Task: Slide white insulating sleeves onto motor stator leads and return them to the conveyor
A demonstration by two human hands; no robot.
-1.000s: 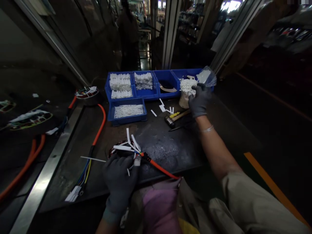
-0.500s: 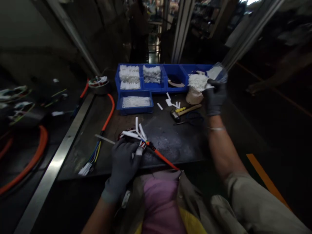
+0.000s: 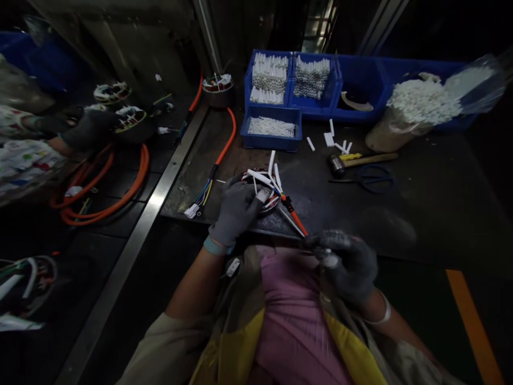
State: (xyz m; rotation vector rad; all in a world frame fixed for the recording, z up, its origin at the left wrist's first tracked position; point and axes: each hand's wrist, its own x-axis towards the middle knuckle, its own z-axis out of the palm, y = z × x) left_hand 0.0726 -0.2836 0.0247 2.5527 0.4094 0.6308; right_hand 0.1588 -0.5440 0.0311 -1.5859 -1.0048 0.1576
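Note:
On the front of the bench sits a round motor stator [image 3: 271,205] with reddish windings, partly hidden by my left hand [image 3: 240,207]. That hand wears a grey glove, its fingers closed over the stator's left side, with a whitish patch at the thumb. White sleeves [image 3: 260,176] stick up from the windings, and an orange cable [image 3: 297,218] leaves them to the lower right. My right hand [image 3: 348,264], also gloved, is at the bench edge near that cable. Its fingers curl around something pale that is too blurred to name.
Blue bins [image 3: 290,101] with white tubes line the back. A bag of small white pieces [image 3: 425,104] leans at the right. A hammer [image 3: 339,166] and scissors [image 3: 372,179] lie nearby. Left, a co-worker's gloved hand [image 3: 90,131] touches another stator [image 3: 134,125].
My right hand has come from the bag of white pieces back to the bench edge, near the orange cable. My left hand stays at the stator. The view has turned left and down.

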